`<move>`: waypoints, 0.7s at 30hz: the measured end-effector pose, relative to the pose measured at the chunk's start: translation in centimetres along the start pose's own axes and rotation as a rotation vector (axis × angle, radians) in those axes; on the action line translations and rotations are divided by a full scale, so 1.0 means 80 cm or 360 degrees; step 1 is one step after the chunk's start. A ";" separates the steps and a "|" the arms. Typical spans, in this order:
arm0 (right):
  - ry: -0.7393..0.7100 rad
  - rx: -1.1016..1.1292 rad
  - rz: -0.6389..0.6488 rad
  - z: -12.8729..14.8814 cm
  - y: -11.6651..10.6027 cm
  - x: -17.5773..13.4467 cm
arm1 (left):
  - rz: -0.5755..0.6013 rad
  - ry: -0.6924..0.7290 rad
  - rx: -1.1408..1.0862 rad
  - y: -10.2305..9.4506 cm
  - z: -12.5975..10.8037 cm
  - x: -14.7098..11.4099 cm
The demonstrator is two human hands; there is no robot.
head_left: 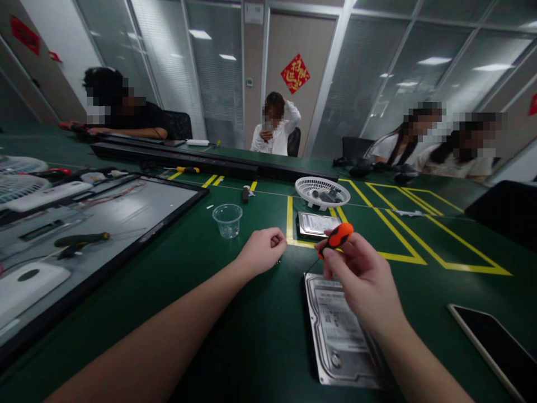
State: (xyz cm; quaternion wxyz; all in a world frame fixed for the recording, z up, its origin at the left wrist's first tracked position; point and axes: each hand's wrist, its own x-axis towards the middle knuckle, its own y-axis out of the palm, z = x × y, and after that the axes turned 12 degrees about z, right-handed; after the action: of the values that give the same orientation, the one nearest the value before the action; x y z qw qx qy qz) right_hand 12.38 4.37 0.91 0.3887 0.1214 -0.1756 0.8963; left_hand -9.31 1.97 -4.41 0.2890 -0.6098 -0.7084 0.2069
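Observation:
My right hand point(363, 271) grips an orange and black screwdriver point(339, 236) by its handle, its thin dark shaft slanting down and left. Below it a silver hard drive point(335, 330) lies flat, its far left corner close to the shaft. My left hand point(263, 251) is closed near the table surface, left of the drive; whatever its curled fingers hold is hidden. A clear plastic cup point(227, 221) stands just beyond that hand. Further back, behind the screwdriver, lies a second hard drive point(319, 225).
A white round basket point(323, 190) with dark parts sits behind the second drive. On the left lies a large flat panel point(126, 215) carrying tools. A phone point(495, 347) lies at right. Yellow tape point(403, 257) marks the green table. Several people sit across and around it.

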 end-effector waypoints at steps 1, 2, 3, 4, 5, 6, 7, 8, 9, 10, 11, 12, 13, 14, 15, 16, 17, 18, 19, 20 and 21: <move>0.0014 -0.0023 -0.0014 -0.001 0.000 0.000 | -0.0001 0.0003 -0.0001 0.000 0.000 0.000; 0.0024 -0.0038 -0.0026 -0.002 0.000 0.001 | -0.0003 0.0007 -0.0001 0.000 0.000 0.000; 0.0027 -0.0041 -0.0040 -0.003 -0.001 0.001 | -0.0005 0.0011 0.0001 0.000 -0.001 0.000; 0.0020 -0.0029 -0.0050 -0.004 -0.001 0.001 | -0.0005 0.0013 0.0003 0.000 -0.001 0.000; 0.0008 -0.0009 -0.0054 -0.005 -0.001 0.001 | -0.0007 0.0015 0.0006 -0.001 -0.001 0.000; -0.0004 0.0010 -0.0054 -0.005 -0.001 0.001 | -0.0008 0.0017 0.0009 -0.001 -0.001 0.000; -0.0011 0.0026 -0.0048 -0.005 -0.001 0.001 | -0.0009 0.0018 0.0012 -0.001 -0.001 0.000; -0.0016 0.0039 -0.0040 -0.004 -0.001 0.001 | -0.0012 0.0020 0.0015 0.000 -0.001 0.000; -0.0016 0.0052 -0.0026 -0.003 -0.001 0.000 | -0.0016 0.0020 0.0018 0.000 -0.001 0.000; -0.0015 0.0067 -0.0013 -0.002 -0.001 0.000 | -0.0020 0.0020 0.0019 0.000 0.000 0.000; -0.0014 0.0079 0.0001 -0.001 0.000 0.000 | -0.0020 0.0018 0.0018 0.000 0.000 0.000; -0.0011 0.0083 0.0011 0.000 0.000 -0.001 | -0.0016 0.0017 0.0016 0.000 0.000 0.000; -0.0002 0.0072 0.0015 0.001 0.000 -0.001 | -0.0014 0.0016 0.0016 0.001 0.000 0.000; 0.0010 0.0046 0.0012 0.001 0.000 -0.001 | -0.0010 0.0016 0.0019 0.001 0.000 0.000; 0.0020 0.0016 -0.0001 0.000 -0.001 -0.001 | -0.0006 0.0016 0.0022 0.000 0.000 0.000; 0.0027 -0.0007 -0.0022 -0.001 -0.001 -0.001 | -0.0003 0.0015 0.0023 0.000 -0.001 0.000; 0.0031 -0.0013 -0.0043 -0.003 -0.002 -0.001 | -0.0002 0.0014 0.0021 0.000 -0.001 0.000; 0.0029 -0.0001 -0.0062 -0.005 -0.002 -0.001 | -0.0002 0.0012 0.0017 0.000 -0.002 0.000; 0.0020 0.0025 -0.0076 -0.007 -0.002 -0.001 | -0.0002 0.0010 0.0013 -0.001 -0.002 0.000; 0.0010 0.0055 -0.0083 -0.008 -0.002 0.000 | 0.0000 0.0009 0.0009 -0.001 -0.002 0.000; -0.0001 0.0083 -0.0086 -0.009 -0.002 0.000 | 0.0001 0.0010 0.0007 -0.001 -0.003 0.000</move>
State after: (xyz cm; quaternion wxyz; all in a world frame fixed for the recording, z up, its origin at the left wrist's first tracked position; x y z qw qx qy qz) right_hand 12.48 4.76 0.31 0.4095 0.1364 -0.1489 0.8897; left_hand -9.25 1.90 -4.19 0.2925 -0.6101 -0.7068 0.2068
